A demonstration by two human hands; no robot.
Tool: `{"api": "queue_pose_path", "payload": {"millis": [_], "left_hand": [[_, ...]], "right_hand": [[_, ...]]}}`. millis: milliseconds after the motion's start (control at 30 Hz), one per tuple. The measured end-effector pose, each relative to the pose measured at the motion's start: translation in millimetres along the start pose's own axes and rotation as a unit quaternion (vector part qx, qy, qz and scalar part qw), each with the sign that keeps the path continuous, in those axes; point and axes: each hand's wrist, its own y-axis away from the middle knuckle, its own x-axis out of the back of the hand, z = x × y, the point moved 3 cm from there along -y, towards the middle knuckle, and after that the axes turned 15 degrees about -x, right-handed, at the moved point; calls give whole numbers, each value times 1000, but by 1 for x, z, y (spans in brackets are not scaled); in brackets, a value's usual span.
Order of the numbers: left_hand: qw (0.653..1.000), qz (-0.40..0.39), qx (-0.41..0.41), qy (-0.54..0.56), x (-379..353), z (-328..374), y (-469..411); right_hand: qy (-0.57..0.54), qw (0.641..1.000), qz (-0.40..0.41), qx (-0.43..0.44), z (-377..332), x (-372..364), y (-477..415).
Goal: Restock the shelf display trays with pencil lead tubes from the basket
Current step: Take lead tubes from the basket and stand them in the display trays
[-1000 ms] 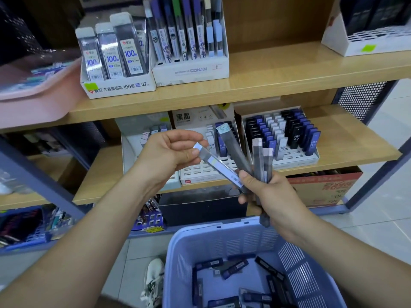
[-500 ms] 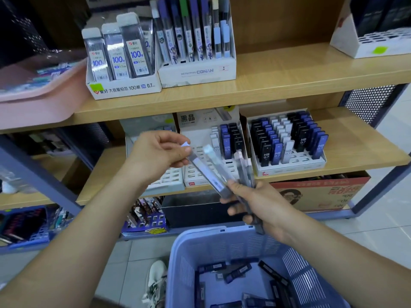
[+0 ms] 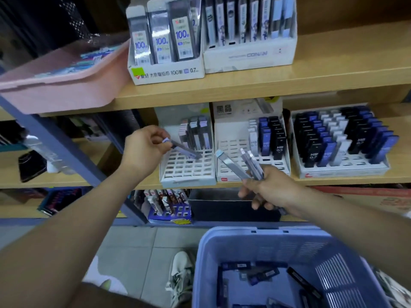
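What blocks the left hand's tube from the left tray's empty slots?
Nothing visible. The left hand pinches the tube with its tip over empty front slots of the left tray; the standing tubes are in its back row, and the bundle in the right hand is off to the right.

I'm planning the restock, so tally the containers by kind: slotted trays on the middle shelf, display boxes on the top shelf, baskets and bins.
Slotted trays: 3
Display boxes: 2
Blue basket: 1
Pink bin: 1
Total: 7

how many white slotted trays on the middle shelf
3: left tray by the left hand; middle tray behind the right hand; right tray, nearly full; more may lie offscreen.
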Motion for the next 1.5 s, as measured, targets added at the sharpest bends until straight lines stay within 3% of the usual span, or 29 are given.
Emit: {"api": "queue_pose_path", "payload": {"millis": [233,533,867,1133,1200,1267,1300,1400,1433,1500], "left_hand": [[993,-17,-107,-45,-32,18,-24],[988,-61,-129,-57,-38,22,-40],[987,-5,-135,-82,-63,27,-55],[930,-19,-289,-226,-71,23,-59],[957,-24,-236,-164,-65,34,-56],[989,-99,-107,-4,-58,47,-50],[979,-170,-36,108,-56,53,-45],[870,-335,97,348,-47,64,-28],[847,-356,109,379,-44,64,-24],[838,-349,110,405,-40,59,-21]], "right_hand": [[-32,999,-1,7,1,18,-21],[-65,998,-10,-11,-4,15,-26],[-144,989,-26,-8,-11,12,-17],[-201,978,-53,-27,-5,16,-13],[-220,973,-65,-32,-5,16,-13],[-241,966,-86,-37,-6,16,-12],[-249,963,-98,-39,-7,16,-11],[-248,961,-111,-45,-8,12,-9],[-245,962,-108,-47,-8,10,-9],[-252,960,-114,-49,-7,6,-7]]}}
